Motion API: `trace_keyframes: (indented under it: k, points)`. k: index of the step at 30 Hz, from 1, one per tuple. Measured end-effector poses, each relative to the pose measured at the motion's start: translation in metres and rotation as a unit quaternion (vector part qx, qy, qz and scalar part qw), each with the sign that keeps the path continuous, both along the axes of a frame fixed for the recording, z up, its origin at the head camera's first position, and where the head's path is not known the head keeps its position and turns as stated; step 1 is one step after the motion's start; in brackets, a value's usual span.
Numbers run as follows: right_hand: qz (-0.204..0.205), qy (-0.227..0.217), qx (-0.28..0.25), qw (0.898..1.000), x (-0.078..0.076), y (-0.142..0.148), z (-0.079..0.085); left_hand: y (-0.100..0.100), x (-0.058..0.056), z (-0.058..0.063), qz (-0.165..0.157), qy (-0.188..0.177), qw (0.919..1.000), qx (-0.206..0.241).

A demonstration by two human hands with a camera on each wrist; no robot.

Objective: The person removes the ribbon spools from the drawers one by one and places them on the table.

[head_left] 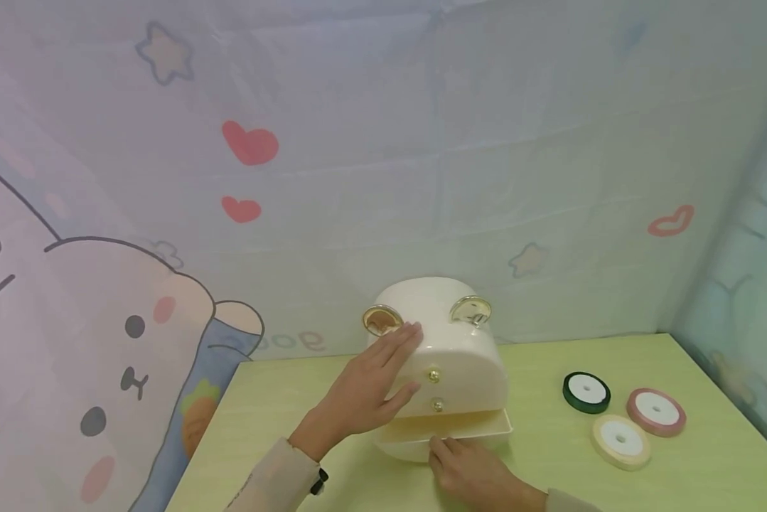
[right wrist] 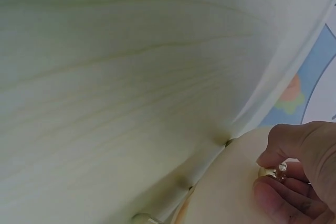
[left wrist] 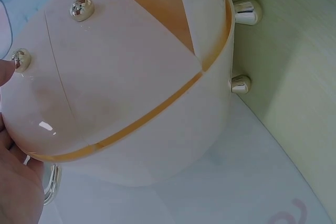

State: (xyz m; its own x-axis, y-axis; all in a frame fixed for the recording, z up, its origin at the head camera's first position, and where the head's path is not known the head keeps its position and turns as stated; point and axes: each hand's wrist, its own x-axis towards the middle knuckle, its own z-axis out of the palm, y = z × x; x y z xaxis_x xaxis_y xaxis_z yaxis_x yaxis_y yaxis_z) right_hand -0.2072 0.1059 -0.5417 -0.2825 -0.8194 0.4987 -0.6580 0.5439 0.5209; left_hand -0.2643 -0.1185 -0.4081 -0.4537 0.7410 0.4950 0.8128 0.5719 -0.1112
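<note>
A glossy white rounded drawer box [head_left: 453, 352] with gold knobs and two gold-rimmed, ear-like rings on top stands on the table. Its bottom drawer [head_left: 447, 428] is pulled out, and the visible part of its inside is bare. My left hand [head_left: 364, 387] rests along the box's upper left side with fingers extended, the thumb over the front near the knobs. In the left wrist view, that thumb lies by an upper knob [left wrist: 21, 60]. Low at the drawer front is my right hand [head_left: 475, 473], pinching a gold drawer knob [right wrist: 273, 172] between thumb and fingers.
To the right of the box lie three ribbon spools: dark green [head_left: 586, 392], pink [head_left: 656, 411] and cream [head_left: 621, 441]. A cartoon-printed cloth [head_left: 357, 178] hangs close behind the pale green table [head_left: 549, 462].
</note>
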Motion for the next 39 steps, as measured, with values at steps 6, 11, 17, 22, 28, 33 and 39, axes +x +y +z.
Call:
trace_keyframes:
  k: [6,11,17,22,28,33,39]
  points:
    - [-0.013,0.02,-0.013,1.0,-0.0001,-0.0021,0.0019,0.0018,0.0004,0.0009,-0.004,0.008,0.9999,0.005]
    - [-0.015,0.025,-0.019,0.999,-0.001,-0.0046,0.0017,0.0027,0.0015,0.0012,-0.005,0.006,0.9999,0.01]
    - [-0.026,0.008,-0.004,1.0,-0.0029,-0.0021,0.0035,0.0039,0.0007,0.0019,0.001,-0.001,0.9999,0.01]
    - [-0.027,0.01,0.002,1.0,-0.0048,0.0007,0.0036,0.0039,0.0013,0.0009,0.007,-0.009,0.9999,0.009]
    - [-0.024,0.012,0.002,1.0,-0.0056,-0.0016,0.0037,0.0032,0.0012,-0.0008,-0.004,0.011,0.9998,0.017]
    - [-0.044,-0.004,0.016,0.999,-0.0055,-0.004,0.0065,0.0038,-0.0004,-0.0011,-0.01,0.024,0.9994,0.022]
    - [-0.053,-0.012,0.028,0.998,-0.0049,-0.0037,0.0087,0.0042,0.0016,-0.001,-0.007,0.008,0.9997,0.024]
